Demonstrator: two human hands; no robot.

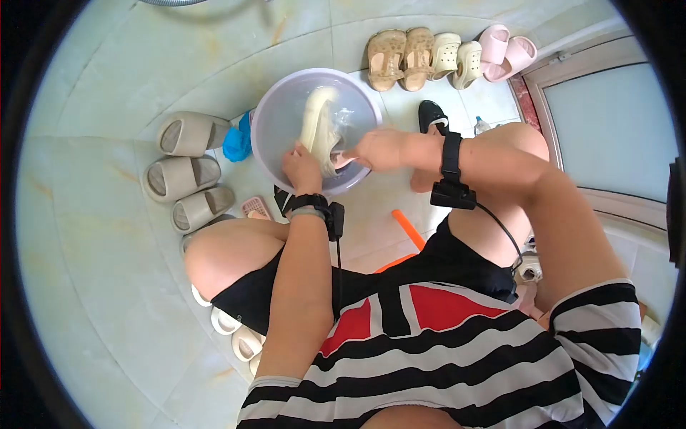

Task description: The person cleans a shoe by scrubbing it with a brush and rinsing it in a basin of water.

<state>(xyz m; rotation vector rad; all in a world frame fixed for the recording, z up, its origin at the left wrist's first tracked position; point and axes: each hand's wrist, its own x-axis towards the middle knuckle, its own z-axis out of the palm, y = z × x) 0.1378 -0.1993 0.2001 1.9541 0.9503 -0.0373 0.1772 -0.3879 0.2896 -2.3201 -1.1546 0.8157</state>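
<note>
A cream-coloured shoe (314, 129) is held on its side in a pale lilac basin (260, 139) of water, its sole edge toward the left and its far end smeared by motion. My left hand (301, 170) is closed around the near end of the shoe, on the left. From the right, my right hand (375, 150) reaches over the rim with its fingers bent at the opening of the shoe. Its fingertips are partly hidden inside or behind the shoe.
Beige slippers (187, 134) line the left wall beside a blue cloth or bag (237, 143). Brown sandals (386, 61), cream clogs (446, 55) and pink slides (507, 53) stand along the back wall. A black shoe (431, 114) is right of the basin. Orange bars (409, 229) show below.
</note>
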